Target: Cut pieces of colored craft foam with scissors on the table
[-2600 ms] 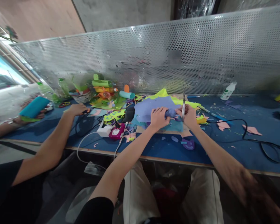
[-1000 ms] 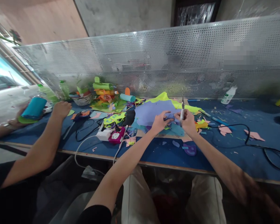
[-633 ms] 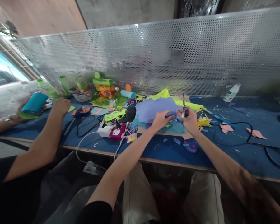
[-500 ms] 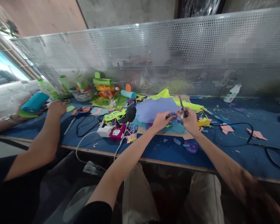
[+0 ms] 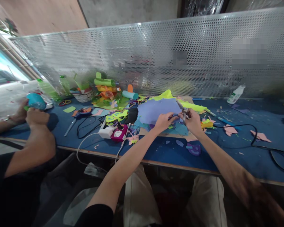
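A perforated metal screen (image 5: 123, 56) stands behind the blue table (image 5: 161, 154). Along it, from left to right, are two green bottles (image 5: 64, 85), a woven basket (image 5: 85, 96), a light-blue tube (image 5: 130, 95) and, well apart, a tilted white bottle (image 5: 236, 94). Nearer the front edge, a white plug (image 5: 106, 133) sits just beside a magenta box (image 5: 119, 134). Pink scraps (image 5: 230, 130) and a black cable (image 5: 253, 134) lie at the right.

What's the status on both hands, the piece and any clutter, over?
Left hand pinching small purple piece. Right hand holding metal scissors. Lavender sheet just beyond the hands, loose scraps nearer the table edge.
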{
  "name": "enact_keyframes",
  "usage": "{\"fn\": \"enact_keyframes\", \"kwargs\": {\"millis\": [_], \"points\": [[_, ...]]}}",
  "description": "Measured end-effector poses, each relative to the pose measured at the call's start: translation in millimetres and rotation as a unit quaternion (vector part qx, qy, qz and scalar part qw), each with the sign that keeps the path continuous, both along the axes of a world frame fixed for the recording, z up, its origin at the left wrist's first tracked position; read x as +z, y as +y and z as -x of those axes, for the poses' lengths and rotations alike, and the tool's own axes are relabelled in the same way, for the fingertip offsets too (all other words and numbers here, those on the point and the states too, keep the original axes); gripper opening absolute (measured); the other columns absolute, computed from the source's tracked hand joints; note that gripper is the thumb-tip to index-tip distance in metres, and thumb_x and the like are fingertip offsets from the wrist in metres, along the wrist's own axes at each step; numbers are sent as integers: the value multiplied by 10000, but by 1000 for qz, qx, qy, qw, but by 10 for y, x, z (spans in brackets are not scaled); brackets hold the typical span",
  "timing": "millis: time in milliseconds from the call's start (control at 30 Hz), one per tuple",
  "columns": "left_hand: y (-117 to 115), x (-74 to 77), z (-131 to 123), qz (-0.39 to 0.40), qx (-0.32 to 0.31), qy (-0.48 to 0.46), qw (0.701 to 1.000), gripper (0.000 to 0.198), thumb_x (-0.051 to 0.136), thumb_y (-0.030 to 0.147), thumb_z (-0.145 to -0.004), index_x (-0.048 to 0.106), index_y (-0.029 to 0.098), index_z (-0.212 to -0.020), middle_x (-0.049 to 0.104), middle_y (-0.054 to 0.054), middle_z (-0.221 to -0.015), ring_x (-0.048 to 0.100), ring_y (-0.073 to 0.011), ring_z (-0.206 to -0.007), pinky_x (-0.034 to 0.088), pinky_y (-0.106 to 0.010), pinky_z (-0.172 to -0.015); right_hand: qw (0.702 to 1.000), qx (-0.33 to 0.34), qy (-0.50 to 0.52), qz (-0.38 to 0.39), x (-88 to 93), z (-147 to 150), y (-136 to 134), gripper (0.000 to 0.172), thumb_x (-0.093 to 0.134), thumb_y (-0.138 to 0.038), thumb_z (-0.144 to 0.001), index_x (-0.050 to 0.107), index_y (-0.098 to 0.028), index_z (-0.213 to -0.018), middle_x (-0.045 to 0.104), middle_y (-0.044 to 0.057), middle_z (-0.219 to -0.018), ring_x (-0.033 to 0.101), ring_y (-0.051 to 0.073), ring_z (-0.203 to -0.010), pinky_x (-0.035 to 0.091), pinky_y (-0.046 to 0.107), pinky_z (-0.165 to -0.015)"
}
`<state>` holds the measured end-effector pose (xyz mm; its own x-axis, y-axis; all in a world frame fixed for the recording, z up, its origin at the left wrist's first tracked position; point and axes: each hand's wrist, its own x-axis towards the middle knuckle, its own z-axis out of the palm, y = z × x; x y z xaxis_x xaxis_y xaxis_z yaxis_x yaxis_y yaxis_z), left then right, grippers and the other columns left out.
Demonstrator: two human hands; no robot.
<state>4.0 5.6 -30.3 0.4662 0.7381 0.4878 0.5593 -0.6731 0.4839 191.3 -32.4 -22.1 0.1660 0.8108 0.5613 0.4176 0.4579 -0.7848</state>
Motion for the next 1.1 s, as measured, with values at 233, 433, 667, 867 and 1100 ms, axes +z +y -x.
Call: {"fn": "enact_keyframes", "kwargs": {"millis": [233, 433, 667, 867, 1100], "points": [[-19, 17, 16, 42, -18, -66, 997, 421, 609, 560, -961, 701, 204, -1166, 789, -50, -1005, 757, -197, -922, 564, -265, -798, 996, -23, -83, -36, 20, -14, -23, 227, 660, -353, -834, 479, -250, -744, 593, -26, -667, 491, 150, -605, 375, 282, -611], [-9, 51, 48, 36, -35, -54, 997, 400, 745, 493, -881, 705, 214, -1165, 787, -29, -1021, 762, -191, -905, 579, -271, -825, 995, -29, -89, -37, 23, -20, -15, 231, 648, -348, -825, 458, -252, -736, 633, -9, -707, 516, 153, -627, 390, 287, -635], [-24, 89, 77, 75, -38, -66, 994, 455, 732, 488, -894, 685, 199, -1242, 791, -58, -1045, 765, -202, -933, 591, -287, -847, 995, -14, -87, -37, 64, -11, -37, 216, 626, -289, -806, 431, -256, -720, 570, -31, -658, 505, 148, -620, 373, 280, -617], [-55, 112, 67, 68, -51, -59, 995, 445, 591, 553, -974, 696, 191, -1211, 796, -50, -1006, 772, -188, -868, 586, -280, -817, 996, -10, -77, -39, 73, 0, -54, 239, 647, -309, -802, 432, -254, -714, 564, -32, -655, 521, 154, -631, 372, 283, -625], [-47, 107, 65, 44, -48, -27, 998, 399, 529, 499, -1018, 705, 192, -1204, 800, -43, -1012, 765, -186, -873, 567, -272, -810, 996, -7, -80, -37, 81, -1, -74, 224, 645, -303, -801, 440, -251, -725, 553, -35, -659, 478, 144, -622, 354, 274, -618]]}}
